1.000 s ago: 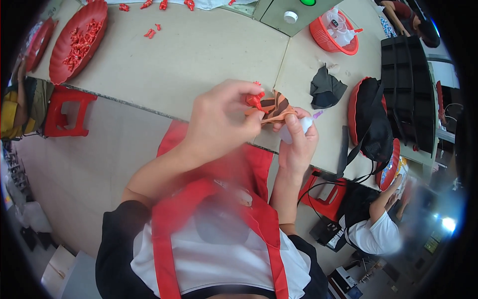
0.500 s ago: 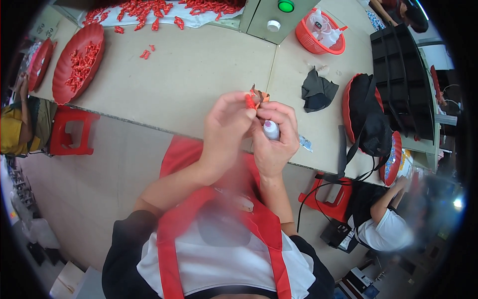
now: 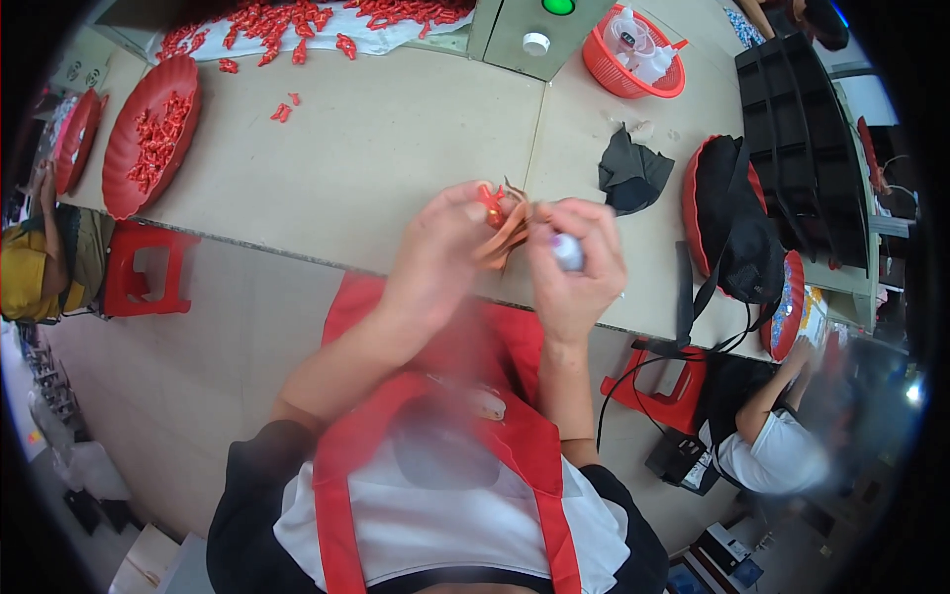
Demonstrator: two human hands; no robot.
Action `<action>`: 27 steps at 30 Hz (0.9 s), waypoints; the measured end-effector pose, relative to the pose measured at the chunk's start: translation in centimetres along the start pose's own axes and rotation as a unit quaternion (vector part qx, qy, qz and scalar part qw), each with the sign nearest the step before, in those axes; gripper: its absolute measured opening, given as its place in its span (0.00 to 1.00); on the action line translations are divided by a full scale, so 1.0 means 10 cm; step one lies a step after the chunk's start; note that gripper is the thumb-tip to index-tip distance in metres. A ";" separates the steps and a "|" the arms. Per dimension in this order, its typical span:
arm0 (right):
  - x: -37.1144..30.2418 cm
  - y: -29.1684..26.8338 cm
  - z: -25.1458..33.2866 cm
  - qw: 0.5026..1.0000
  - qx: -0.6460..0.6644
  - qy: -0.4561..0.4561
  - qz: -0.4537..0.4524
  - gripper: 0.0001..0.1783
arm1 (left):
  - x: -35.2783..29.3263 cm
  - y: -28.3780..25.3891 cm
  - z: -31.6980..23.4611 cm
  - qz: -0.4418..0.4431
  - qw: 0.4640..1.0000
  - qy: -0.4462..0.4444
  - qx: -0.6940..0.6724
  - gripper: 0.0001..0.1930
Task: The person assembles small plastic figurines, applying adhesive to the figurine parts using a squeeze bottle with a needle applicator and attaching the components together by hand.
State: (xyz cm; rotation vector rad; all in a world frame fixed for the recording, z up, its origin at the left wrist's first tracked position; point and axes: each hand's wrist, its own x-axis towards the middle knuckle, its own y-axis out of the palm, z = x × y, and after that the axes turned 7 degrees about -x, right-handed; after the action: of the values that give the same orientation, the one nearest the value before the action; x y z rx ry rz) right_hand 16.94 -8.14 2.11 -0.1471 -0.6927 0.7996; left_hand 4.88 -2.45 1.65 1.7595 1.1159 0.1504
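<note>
My left hand [image 3: 432, 255], closed in a pinch, holds a small glossy red figure-like piece [image 3: 490, 205] above the front edge of the table. An orange-brown strip [image 3: 508, 238], smeared by motion, stretches from beside that piece toward my right fingertips. I cannot make out whether it is ribbon, cloth or leather. My right hand [image 3: 579, 282] is wrapped round a small whitish squeeze bottle [image 3: 567, 252] with a purplish tip. Its thumb and forefinger are pressed together at the strip's end.
Small red pieces fill a red scalloped tray [image 3: 117, 163] at left and lie on a white cloth [image 3: 391, 32] at the back. A grey box [image 3: 515, 49], red basket [image 3: 633, 79], dark cloth [image 3: 631, 170] and black bag [image 3: 742, 233] stand farther right. Co-workers sit on both sides.
My right hand has moved away from the left, to the right, with the bottle. The orange-brown strip, bunched up before, now shows drawn out between my hands.
</note>
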 end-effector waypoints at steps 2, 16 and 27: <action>0.09 -0.11 -0.15 0.993 -0.102 -0.014 -0.058 0.14 | 0.07 -0.13 -0.05 0.073 0.979 -0.074 -0.175 0.16; 0.04 -0.34 -0.36 0.983 -0.108 0.131 -0.063 0.11 | 0.18 -0.39 0.02 0.283 0.837 -0.227 -0.411 0.18; 0.01 -0.33 -0.38 0.982 -0.088 0.157 -0.051 0.08 | 0.20 -0.39 0.02 0.290 0.844 -0.217 -0.395 0.18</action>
State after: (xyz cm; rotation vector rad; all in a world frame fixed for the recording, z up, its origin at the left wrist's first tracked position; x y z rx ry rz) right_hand 21.35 -9.91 0.46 -0.3874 -0.4675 0.5992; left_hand 3.74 -0.89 -2.29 1.2129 0.0969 0.4786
